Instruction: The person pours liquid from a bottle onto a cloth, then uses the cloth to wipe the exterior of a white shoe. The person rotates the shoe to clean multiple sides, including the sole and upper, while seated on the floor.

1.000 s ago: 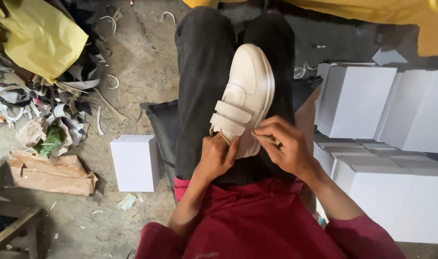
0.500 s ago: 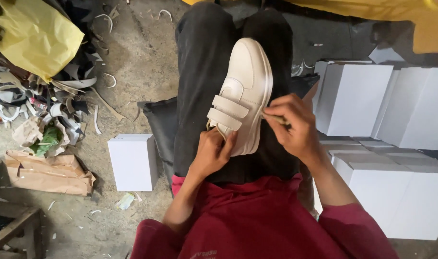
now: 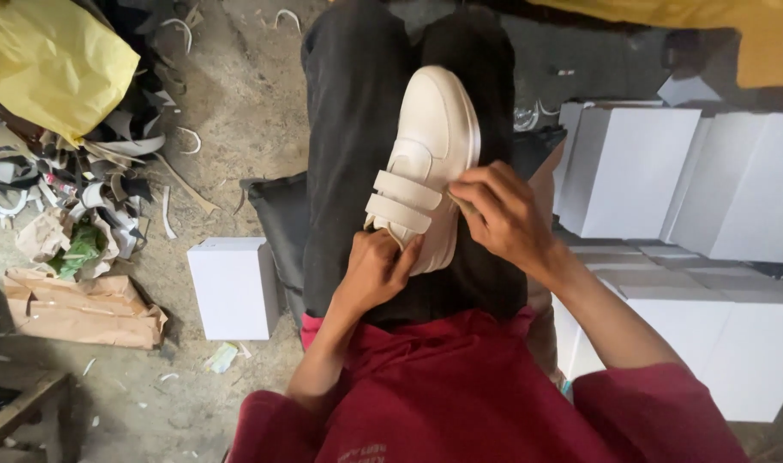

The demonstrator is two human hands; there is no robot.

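Two hands work on one cream shoe with two straps, which lies along the person's lap on dark trousers, with its toe pointing away from the body. The left hand comes up from below with the wrist bent, and its fingers are curled closed around the heel end of the shoe, so it holds the shoe in place. The right hand reaches in from the right side with the forearm slanting across the lap; its fingertips are pinched together against the right edge of the sole, just beside the straps. Something small seems to be between these fingers, but it is almost fully covered and I cannot tell what it is. The heel of the shoe is hidden under the left hand, and both elbows are cut off by the red sleeves at the bottom edge. Compared with half a second ago, the right hand has moved a little to the left and now sits closer on the sole edge, while the left hand keeps the same grip. On the right, white boxes are stacked, partly cut by the picture border, and one more white box stands on the floor to the left, near paper scraps.
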